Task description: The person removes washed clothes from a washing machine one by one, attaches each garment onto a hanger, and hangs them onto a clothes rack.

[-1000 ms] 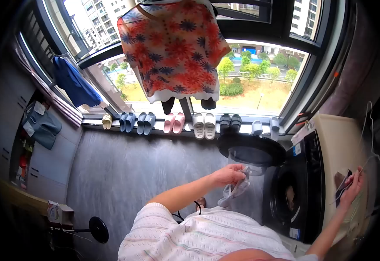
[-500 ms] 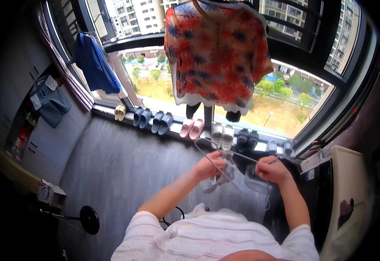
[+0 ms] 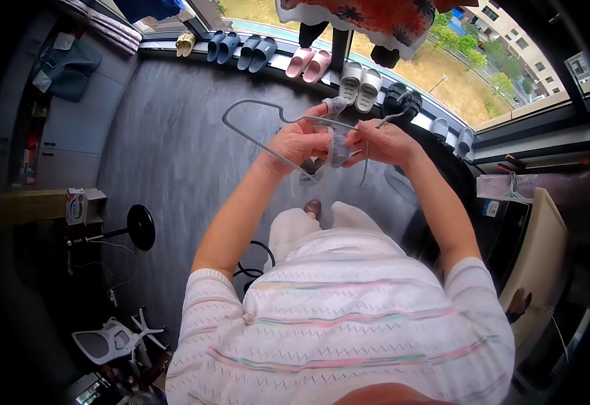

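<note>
A grey clothes hanger (image 3: pixel 244 101) is held out in front of me, its hook pointing right. A small, sheer grey piece of cloth (image 3: pixel 339 147) hangs bunched at the hanger between my hands; its exact kind is unclear. My left hand (image 3: pixel 299 143) pinches the cloth's left side, and one finger reaches up toward its top end. On the other side, my right hand (image 3: pixel 388 142) is closed on the hanger near the hook, its fingertips also touching the cloth. More grey material (image 3: pixel 312 169) shows below my left hand.
Several pairs of slippers, including pink ones (image 3: pixel 308 64) and white ones (image 3: pixel 360 86), line the window ledge. A floral top (image 3: pixel 382 23) hangs ahead. A round black stand base (image 3: pixel 141 227) and a white chair (image 3: pixel 109 341) are at left, a dark cabinet (image 3: pixel 501 233) at right.
My view has tilted downward. My hands have come closer together, and my right hand now meets the cloth beside my left. The hanger has turned, with its wide end at left.
</note>
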A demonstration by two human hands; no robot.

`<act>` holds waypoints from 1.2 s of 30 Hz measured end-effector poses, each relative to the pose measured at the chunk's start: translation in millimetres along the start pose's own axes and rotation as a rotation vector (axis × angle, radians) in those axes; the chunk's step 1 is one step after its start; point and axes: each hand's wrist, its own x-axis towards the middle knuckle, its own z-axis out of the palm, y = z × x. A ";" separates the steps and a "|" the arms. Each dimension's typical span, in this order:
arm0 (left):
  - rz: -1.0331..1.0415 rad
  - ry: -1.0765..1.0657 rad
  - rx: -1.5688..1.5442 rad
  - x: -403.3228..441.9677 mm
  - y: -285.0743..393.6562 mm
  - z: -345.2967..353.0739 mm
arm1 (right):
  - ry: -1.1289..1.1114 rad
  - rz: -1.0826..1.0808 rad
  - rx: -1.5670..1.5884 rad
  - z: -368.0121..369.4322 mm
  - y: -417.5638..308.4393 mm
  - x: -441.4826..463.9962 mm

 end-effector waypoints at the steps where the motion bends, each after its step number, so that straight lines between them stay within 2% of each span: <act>1: 0.015 0.008 0.013 -0.6 -5.1 -0.2 | -0.019 0.090 0.028 0.6 -0.9 -3.2; 2: 0.026 0.038 -0.012 -1.3 -11.1 -0.9 | 0.086 0.164 0.002 -1.8 3.3 -9.0; 5: -0.016 0.106 0.089 -3.1 -19.5 2.7 | 0.183 0.201 -0.110 -6.3 5.6 -22.1; 9: -0.173 0.292 0.212 -7.0 -11.0 -4.6 | 0.188 0.291 -0.262 -19.1 -4.2 -33.8; 10: -0.137 0.443 0.254 -10.6 -8.9 -7.0 | 0.302 0.216 -0.172 -5.1 -8.3 -39.0; 13: 0.007 0.676 0.277 -16.7 -15.0 -38.3 | 0.174 0.074 -0.155 -31.6 -19.9 -65.2; 16: 0.194 0.570 -0.088 -21.7 -12.4 -56.1 | 0.287 0.017 -0.266 -46.6 -25.8 -86.8; 19: 0.288 0.497 -0.091 -20.4 -6.7 -76.3 | 0.352 -0.061 -0.410 -56.5 -25.4 -97.4; 22: 0.195 0.313 -0.110 -24.7 9.5 -85.6 | 0.396 0.040 -0.610 -53.8 -36.1 -97.5; 26: 0.142 0.325 -0.059 -20.2 26.3 -84.7 | 0.366 0.074 -0.751 -35.0 -55.3 -86.6; 29: 0.167 0.342 -0.049 -15.7 37.6 -82.8 | 0.236 0.036 -0.830 -33.8 -63.1 -78.3; 33: 0.175 0.338 -0.037 -13.2 43.8 -83.1 | 0.238 0.000 -0.985 -23.2 -66.0 -68.9; 36: 0.155 0.333 -0.048 -12.2 45.4 -80.6 | 0.324 0.046 -0.998 -23.4 -64.5 -66.5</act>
